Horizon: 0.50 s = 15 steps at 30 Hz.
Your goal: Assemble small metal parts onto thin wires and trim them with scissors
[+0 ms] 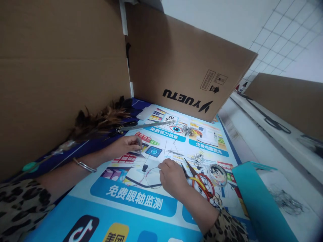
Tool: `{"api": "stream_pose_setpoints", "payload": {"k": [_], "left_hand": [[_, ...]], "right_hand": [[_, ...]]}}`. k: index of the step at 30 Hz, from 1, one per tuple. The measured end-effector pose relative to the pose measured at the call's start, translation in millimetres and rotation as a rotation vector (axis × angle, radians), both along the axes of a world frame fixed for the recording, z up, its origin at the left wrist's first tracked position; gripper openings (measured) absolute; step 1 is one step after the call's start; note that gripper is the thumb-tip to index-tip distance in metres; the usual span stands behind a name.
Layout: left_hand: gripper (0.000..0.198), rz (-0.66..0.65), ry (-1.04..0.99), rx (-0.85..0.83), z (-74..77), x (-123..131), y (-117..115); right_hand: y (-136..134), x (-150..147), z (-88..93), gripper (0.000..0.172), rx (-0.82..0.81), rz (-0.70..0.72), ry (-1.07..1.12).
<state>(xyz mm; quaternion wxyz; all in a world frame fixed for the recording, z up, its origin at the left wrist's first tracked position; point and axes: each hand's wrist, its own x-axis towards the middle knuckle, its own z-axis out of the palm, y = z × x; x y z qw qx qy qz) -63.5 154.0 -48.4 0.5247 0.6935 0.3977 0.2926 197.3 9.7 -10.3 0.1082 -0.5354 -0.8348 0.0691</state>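
Note:
My left hand [129, 144] is closed in a pinch on a small greyish, see-through piece [138, 142] whose kind I cannot make out. My right hand [173, 176] is closed, its fingertips on a thin curved wire [147, 177] that loops out to the left over the printed mat [83, 201]. Beside the right wrist lie scissors [189, 167] and red and yellow tool handles [202, 184], partly overlapping. Several straight thin wires [174, 152] rest between the hands. Tangled wire bits [199, 159] lie beyond the right hand.
A round clear dish [218, 174] and small dark rings [216, 201] are near the tools. Rods [148, 125] and another wire tangle [187, 130] lie farther back. Brown feathers [101, 119] line the left. Cardboard walls [191, 64] stand behind; a teal box [262, 201] is right.

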Motion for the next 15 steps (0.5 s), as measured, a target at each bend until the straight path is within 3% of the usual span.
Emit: {"api": "stream_pose_setpoints", "payload": {"k": [6, 10, 15], "left_hand": [[0.023, -0.045, -0.046, 0.067, 0.8, 5.8, 1.0], [0.022, -0.006, -0.034, 0.101, 18.2, 6.7, -0.3], [0.027, -0.046, -0.141, -0.036, 37.8, -3.4, -0.8]], "right_hand": [[1.6, 1.2, 1.4, 0.025, 0.004, -0.005, 0.055], [4.4, 1.2, 10.8, 0.022, -0.035, -0.003, 0.039], [18.9, -3.5, 22.6, 0.022, 0.026, 0.099, -0.158]]}}
